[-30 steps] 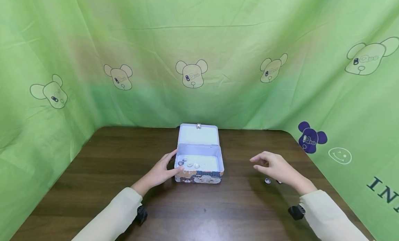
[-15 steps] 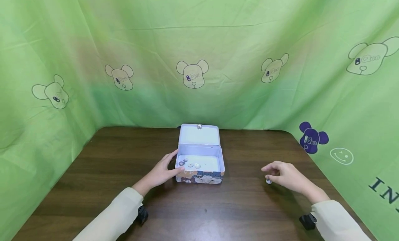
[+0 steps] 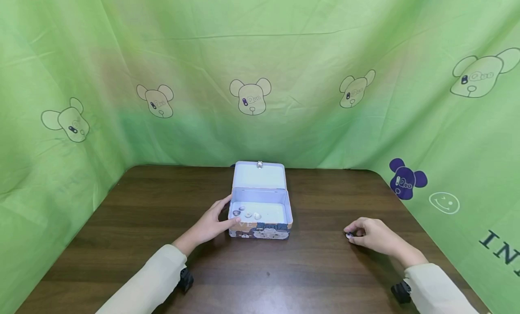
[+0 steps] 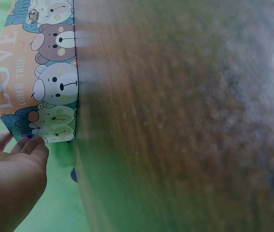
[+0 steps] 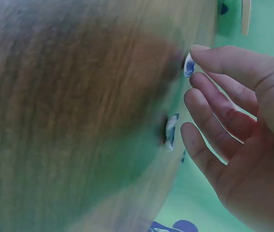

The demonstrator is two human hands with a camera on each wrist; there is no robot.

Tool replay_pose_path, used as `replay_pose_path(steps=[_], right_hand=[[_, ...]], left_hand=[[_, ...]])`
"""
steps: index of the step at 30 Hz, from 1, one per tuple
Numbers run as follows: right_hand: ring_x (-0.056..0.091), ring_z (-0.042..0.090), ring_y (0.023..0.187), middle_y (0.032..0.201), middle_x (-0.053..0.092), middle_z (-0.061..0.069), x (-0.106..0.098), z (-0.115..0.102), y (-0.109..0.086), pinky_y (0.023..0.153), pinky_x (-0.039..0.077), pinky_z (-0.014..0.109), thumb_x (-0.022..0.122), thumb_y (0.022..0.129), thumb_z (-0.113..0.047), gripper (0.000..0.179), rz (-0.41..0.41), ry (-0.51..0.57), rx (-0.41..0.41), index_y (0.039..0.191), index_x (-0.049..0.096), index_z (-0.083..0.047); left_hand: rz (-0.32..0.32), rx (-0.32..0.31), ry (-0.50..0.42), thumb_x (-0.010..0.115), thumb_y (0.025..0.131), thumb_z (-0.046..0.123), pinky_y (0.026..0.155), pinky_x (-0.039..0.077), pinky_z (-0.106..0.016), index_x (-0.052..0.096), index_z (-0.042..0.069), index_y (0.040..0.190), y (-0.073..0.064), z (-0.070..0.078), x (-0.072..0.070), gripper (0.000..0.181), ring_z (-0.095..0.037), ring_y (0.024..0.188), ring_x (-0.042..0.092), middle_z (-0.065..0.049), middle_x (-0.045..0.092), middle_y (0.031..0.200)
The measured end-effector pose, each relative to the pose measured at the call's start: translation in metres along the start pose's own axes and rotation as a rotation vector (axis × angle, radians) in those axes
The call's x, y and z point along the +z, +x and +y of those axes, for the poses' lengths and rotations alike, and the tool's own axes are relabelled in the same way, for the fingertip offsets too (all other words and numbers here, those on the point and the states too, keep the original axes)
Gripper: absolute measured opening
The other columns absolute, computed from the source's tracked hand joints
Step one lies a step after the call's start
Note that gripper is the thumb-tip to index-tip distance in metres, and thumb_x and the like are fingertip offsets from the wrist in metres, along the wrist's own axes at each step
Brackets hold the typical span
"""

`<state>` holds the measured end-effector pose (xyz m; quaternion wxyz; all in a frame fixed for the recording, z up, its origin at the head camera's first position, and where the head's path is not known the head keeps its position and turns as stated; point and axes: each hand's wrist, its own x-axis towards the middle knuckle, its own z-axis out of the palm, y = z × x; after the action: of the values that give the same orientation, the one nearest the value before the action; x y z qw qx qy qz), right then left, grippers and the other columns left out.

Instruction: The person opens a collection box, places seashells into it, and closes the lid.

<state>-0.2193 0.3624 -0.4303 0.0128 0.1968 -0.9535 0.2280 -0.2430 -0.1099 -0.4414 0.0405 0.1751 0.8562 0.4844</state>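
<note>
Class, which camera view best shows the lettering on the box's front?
The left wrist view: the lettering on the box is large there, reading LOVE and COME TRUE, though turned sideways. In the head view, only a small VE is legible, beside the left hand; the right wrist view shows none of it.

The tin box (image 4: pixel 54 79) reads "LOVE" and "COME TRUE"; the green curtain (image 3: pixel 308 129) shows "IN", then a cut-off letter.

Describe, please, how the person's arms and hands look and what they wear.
The left sleeve and right sleeve are off-white, with no visible pattern. At the cuffs sit a black, boxy left wrist device and a similar right wrist device. The left hand and right hand wear no gloves.
</note>
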Motion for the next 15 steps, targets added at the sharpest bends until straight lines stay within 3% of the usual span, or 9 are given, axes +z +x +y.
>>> replay_pose_path(steps=[15], right_hand=[[0.053, 0.005, 0.074, 0.087, 0.069, -0.006, 0.0017, 0.0021, 0.0017, 0.064, 0.047, 0.028, 0.079, 0.084, -0.009, 0.010, -0.020, -0.011, -0.007, 0.094, 0.076, -0.010]], left_hand=[[-0.003, -0.004, 0.006, 0.071, 0.093, 0.041, 0.110, 0.031, -0.060, 0.028, 0.013, 0.160, -0.0002, -0.0004, -0.0006, 0.084, -0.039, 0.141, 0.034, -0.019, 0.033, 0.156]])
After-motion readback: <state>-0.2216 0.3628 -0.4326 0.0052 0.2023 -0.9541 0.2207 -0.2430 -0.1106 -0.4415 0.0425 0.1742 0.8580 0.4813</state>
